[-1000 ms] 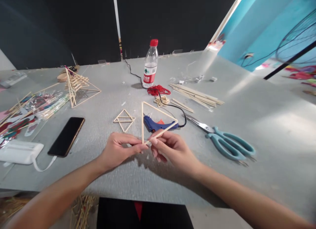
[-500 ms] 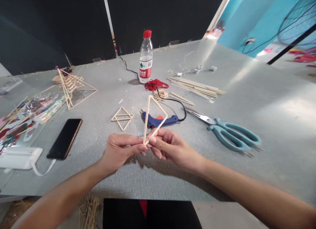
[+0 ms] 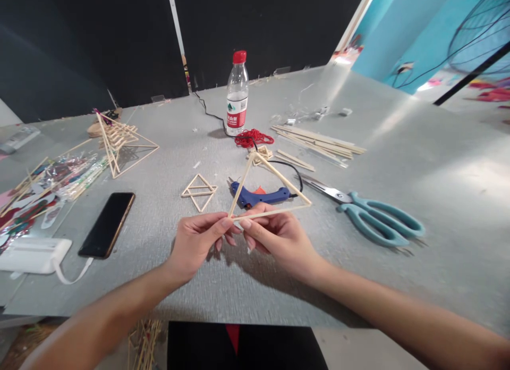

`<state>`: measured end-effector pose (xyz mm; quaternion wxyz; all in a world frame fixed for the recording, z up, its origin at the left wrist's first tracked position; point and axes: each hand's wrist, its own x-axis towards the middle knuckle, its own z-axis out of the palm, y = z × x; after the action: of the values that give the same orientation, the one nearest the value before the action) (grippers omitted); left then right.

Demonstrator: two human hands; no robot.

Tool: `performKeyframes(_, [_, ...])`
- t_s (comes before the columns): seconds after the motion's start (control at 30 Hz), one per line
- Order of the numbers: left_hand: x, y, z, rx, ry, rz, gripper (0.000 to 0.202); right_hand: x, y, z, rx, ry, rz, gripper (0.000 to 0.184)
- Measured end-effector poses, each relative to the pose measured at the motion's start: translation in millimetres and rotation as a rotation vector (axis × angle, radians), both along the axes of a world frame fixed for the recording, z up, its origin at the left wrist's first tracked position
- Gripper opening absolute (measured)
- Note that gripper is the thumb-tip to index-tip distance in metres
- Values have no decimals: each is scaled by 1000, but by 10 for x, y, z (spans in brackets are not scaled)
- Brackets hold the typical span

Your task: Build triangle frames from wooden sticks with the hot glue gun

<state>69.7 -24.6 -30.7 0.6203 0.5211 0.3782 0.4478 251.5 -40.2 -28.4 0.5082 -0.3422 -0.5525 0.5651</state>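
A triangle of thin wooden sticks (image 3: 279,177) is held above the grey table (image 3: 247,285), one corner pinched between both hands. My left hand (image 3: 197,240) grips that corner from the left with thumb and forefinger. My right hand (image 3: 277,237) pinches the same corner and the lower stick from the right. Just behind the triangle lies a blue glue gun (image 3: 261,195) with a black cord (image 3: 211,115). A smaller stick figure of joined triangles (image 3: 199,190) lies flat to the left of the gun.
Teal scissors (image 3: 374,218) lie to the right, loose sticks (image 3: 319,141) behind them. A water bottle (image 3: 237,96) and red thread (image 3: 253,139) stand further back. At left are a black phone (image 3: 107,224), a white power bank (image 3: 34,253), a large stick frame (image 3: 119,141) and coloured wrappers (image 3: 51,181).
The stick triangle has turned in my fingers: it stood narrow and edge-on half a second ago, now it lies open and wide, pointing to the right. Both hands stayed at the same corner.
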Motion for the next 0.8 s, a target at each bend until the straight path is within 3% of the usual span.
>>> performKeyframes(0.07, [1, -7, 7, -1, 5, -9, 21, -3, 4, 11, 29, -29, -4, 48])
performKeyframes(0.33, [11, -17, -38, -81, 32, 25, 34, -7, 1, -84, 74, -65, -136, 27])
performKeyframes(0.67, [1, 12, -15, -48, 14, 4, 22, -28, -51, -93, 262, -181, -286, 18])
performKeyframes(0.8, [-5, -11, 3, -33, 28, 10, 24, -41, -62, -77, 265, -165, -291, 16])
